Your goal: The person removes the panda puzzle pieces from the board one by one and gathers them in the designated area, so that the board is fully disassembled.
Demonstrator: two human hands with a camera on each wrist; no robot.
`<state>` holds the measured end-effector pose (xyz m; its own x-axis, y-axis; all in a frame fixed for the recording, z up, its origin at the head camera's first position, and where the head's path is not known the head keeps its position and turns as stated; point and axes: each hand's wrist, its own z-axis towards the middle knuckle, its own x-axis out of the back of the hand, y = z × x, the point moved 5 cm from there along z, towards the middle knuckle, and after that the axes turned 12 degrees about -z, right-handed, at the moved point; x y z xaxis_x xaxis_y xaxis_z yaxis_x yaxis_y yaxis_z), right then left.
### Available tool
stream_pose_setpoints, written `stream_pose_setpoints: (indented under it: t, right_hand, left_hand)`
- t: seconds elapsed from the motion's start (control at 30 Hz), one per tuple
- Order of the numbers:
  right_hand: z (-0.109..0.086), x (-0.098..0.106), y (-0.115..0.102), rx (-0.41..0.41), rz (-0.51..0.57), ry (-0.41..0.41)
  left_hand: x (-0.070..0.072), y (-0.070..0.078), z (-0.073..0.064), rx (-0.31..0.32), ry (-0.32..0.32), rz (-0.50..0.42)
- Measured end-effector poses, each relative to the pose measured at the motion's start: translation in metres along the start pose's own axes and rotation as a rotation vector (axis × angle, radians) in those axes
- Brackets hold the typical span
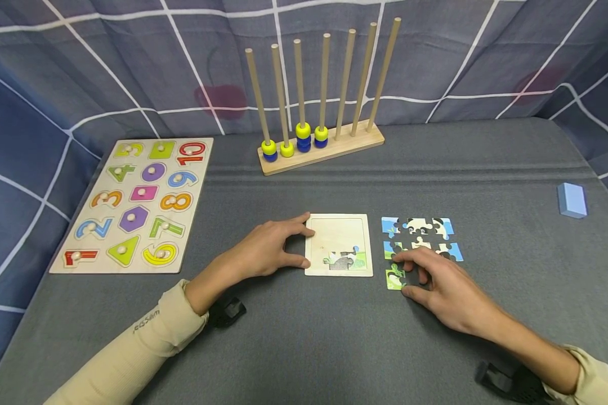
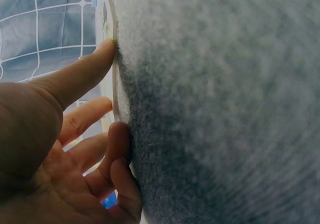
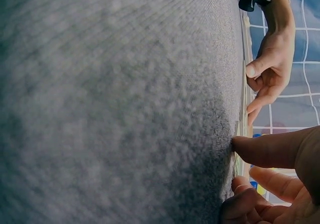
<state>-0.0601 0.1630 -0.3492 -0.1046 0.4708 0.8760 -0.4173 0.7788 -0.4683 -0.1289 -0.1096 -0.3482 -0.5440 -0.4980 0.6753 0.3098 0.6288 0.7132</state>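
Note:
A square wooden puzzle tray (image 1: pixel 334 239) lies flat at the middle of the table, with a panda-print puzzle piece (image 1: pixel 342 260) inside its lower part. My left hand (image 1: pixel 266 247) rests against the tray's left edge, thumb and fingers spread along it. To the right of the tray lie several loose puzzle pieces (image 1: pixel 419 226) with blue sky and panda print. My right hand (image 1: pixel 448 289) pinches a green corner piece (image 1: pixel 394 278) at the lower left of that group. Its fingers partly hide the nearby pieces. In the right wrist view, thumb and fingertips (image 3: pixel 240 145) meet a thin edge at table level.
A wooden number-and-shape board (image 1: pixel 101 214) lies at the left. Behind the tray stands a pegged wooden rack (image 1: pixel 329 151) with yellow and blue beads on some pegs. A light blue block (image 1: pixel 571 200) sits at the far right. Grid-patterned cloth (image 1: pixel 172 67) hangs behind the table.

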Motion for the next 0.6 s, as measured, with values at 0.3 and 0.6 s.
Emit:
stream_pose_setpoints:
  t: [0.3, 0.6]
  right_hand:
    - [0.001, 0.002, -0.001, 0.017, 0.008, 0.026]
    - [0.012, 0.011, -0.008, -0.009, 0.085, 0.033]
  left_hand:
    - [0.0, -0.001, 0.0, 0.004, 0.001, -0.002]
    - [0.0, -0.001, 0.001, 0.009, -0.007, 0.002]
